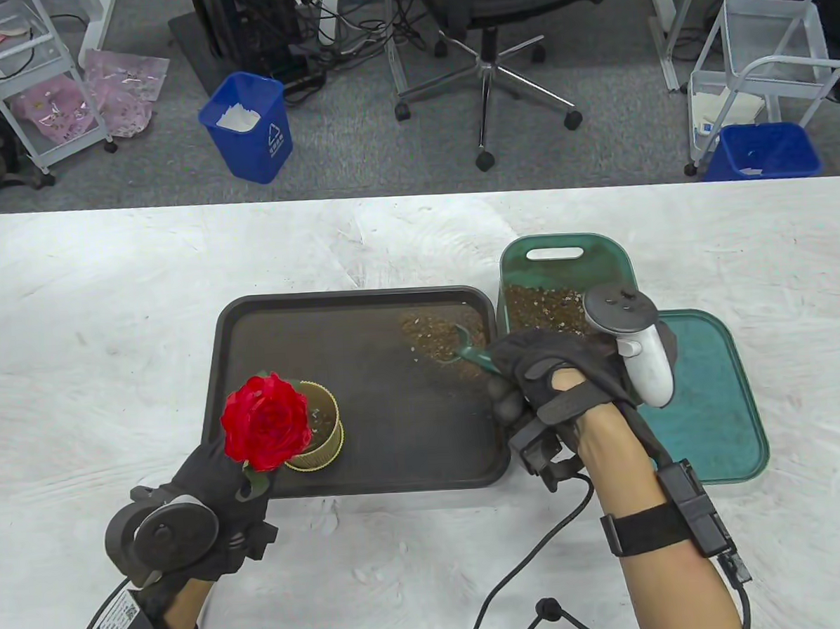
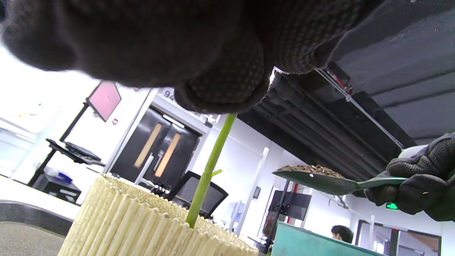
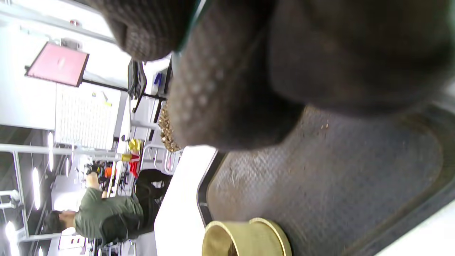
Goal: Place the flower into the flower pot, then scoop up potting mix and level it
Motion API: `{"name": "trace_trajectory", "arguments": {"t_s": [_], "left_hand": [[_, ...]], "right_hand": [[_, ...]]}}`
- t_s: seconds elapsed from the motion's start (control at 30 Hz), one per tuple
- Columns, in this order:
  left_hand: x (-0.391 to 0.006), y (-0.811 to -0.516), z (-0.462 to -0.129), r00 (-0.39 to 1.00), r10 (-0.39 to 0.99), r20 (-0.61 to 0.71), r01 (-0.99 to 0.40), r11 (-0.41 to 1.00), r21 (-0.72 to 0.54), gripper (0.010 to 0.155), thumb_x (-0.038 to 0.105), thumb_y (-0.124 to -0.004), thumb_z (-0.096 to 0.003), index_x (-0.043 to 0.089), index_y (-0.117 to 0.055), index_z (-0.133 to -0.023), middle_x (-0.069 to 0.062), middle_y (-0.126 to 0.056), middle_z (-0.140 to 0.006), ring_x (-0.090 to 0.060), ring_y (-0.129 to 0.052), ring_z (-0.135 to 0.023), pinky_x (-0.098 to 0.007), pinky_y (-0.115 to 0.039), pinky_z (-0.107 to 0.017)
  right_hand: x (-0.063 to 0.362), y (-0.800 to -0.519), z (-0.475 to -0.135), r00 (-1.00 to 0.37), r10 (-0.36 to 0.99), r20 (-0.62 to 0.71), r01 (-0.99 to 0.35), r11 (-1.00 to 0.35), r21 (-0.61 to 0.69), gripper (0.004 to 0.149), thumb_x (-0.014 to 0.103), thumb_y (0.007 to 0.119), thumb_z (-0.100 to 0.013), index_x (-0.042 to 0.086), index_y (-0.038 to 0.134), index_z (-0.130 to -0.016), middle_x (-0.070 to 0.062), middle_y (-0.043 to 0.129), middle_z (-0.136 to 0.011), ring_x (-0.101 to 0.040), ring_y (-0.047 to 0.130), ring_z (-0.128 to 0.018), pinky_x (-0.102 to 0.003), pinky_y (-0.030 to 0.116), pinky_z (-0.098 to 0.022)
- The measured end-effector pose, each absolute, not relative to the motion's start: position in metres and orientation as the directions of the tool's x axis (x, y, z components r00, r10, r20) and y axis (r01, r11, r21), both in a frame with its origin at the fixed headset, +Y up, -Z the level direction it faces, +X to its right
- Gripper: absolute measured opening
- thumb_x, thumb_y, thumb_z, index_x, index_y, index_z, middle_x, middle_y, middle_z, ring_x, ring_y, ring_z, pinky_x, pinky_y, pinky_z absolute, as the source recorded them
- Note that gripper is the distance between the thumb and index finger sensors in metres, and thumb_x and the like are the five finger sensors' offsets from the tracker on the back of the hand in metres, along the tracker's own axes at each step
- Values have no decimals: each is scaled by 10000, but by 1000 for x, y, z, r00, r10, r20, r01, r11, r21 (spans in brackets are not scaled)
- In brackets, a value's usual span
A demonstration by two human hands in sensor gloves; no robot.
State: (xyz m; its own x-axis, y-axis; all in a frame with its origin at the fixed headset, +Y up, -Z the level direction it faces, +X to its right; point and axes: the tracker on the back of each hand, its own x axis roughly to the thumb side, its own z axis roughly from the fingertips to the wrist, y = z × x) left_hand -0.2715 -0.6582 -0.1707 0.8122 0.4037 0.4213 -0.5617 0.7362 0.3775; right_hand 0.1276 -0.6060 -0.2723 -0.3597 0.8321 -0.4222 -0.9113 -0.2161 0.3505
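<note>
Table view: flower pot (image 1: 317, 427) near-left on tray (image 1: 372, 472); left hand (image 1: 215, 494) pinching flower (image 1: 265, 421) stem. Right hand (image 1: 557, 377), right of pot, grips scoop (image 1: 473, 354).

Left wrist view: scoop (image 2: 316, 179) loaded, level, handle pointing right, bowl toward pot (image 2: 142, 224).

Right wrist view: pot (image 3: 245, 237) well apart from grip.

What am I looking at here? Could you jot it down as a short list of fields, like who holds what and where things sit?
Left hand: holds the stem of the red flower, which stands in the flower pot.
Right hand: grips a green scoop loaded with potting mix, held above the tray.
Tray: dark; holds the pot and some spilled mix.
Green tub: beside the tray, holds potting mix.
Green lid: lies flat by the tub.
</note>
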Motion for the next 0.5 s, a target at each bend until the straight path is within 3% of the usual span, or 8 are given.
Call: {"name": "trace_trajectory", "arguments": {"t_s": [0.3,0.5], "left_hand": [[-272,-658,-171,812,406,419,-562,735,378,435,464,-796,-406,197,-947,-714,-15,-1031,-465,-146,-1016,-127,-380,-918,-250],[-272,-657,-171,812,404,421,-562,736,378,435,465,-794,-406,198,-945,-714,-15,-1030,-466,-146,-1016,-127,-380,-918,-251]], "right_hand": [[71,-616,-268,-506,788,-350,-818,-309,484,517,318,712,-409,37,752,-841,-131,980,-548,-209,1062,-173,-365,949,-59],[33,-639,-270,-558,758,-338,-779,-337,529,517,317,714,-409,35,751,-841,-133,980,-549,-211,1061,-174,-368,947,-58]]}}
